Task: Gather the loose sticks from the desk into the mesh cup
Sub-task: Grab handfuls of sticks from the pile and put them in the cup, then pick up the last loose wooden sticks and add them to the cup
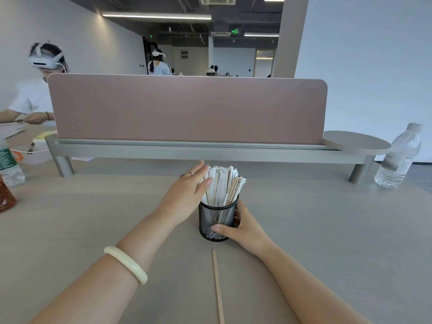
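Observation:
A black mesh cup (216,218) stands upright in the middle of the desk, packed with several sticks (222,185), some bare wood and some in white paper sleeves, leaning slightly right. My right hand (236,226) wraps the cup's lower right side, thumb across its front. My left hand (189,185) rests flat against the left side of the stick bundle above the rim, fingers spread. One bare wooden stick (217,286) lies loose on the desk in front of the cup, running toward me between my forearms.
A pink divider panel (187,108) on a grey rail crosses the back of the desk. A clear water bottle (401,157) stands far right. At the left edge stand another bottle (9,164) and a reddish one (5,197). A person sits beyond at left.

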{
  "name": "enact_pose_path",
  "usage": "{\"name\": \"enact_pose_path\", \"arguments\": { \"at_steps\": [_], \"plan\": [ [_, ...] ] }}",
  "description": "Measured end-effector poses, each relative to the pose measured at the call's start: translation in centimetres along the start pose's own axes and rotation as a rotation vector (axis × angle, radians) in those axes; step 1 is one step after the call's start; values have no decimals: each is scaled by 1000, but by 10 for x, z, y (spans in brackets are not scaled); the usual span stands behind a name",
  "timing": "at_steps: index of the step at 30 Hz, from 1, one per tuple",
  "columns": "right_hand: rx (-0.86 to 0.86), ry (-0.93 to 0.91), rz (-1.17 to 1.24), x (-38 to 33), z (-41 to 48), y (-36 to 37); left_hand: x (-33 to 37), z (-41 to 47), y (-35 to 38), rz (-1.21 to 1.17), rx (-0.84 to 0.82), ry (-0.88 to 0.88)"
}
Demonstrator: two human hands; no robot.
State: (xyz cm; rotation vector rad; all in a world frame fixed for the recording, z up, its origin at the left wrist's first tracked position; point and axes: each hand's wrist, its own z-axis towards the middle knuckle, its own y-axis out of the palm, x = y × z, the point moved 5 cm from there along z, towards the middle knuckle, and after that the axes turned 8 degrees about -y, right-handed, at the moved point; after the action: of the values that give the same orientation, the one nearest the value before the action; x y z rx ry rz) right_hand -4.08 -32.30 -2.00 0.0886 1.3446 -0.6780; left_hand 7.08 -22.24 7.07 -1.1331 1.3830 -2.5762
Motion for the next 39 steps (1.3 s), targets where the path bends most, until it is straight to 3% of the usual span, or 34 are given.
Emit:
{"name": "enact_pose_path", "arguments": {
  "at_steps": [2,6,7,12,17,24,39],
  "plan": [
    [-11,4,-4,-5,-2,1,3,-4,-7,-17,-4,1],
    [-49,29,-21,-15,-13,-11,25,-41,-40,24,214,88],
    [-30,40,-55,-18,-17,-18,32,-56,-42,55,172,101],
    [19,91,-355,-38,-56,-55,48,-149,-15,342,-401,139],
    [-202,173,-631,-63,-116,-58,57,-206,-2,435,-669,136],
    [-366,285,-848,-85,-189,-33,67,-242,12,513,-680,97],
    [-375,303,-952,-90,-203,-20,75,-241,25,625,-592,117]
  ]
}}
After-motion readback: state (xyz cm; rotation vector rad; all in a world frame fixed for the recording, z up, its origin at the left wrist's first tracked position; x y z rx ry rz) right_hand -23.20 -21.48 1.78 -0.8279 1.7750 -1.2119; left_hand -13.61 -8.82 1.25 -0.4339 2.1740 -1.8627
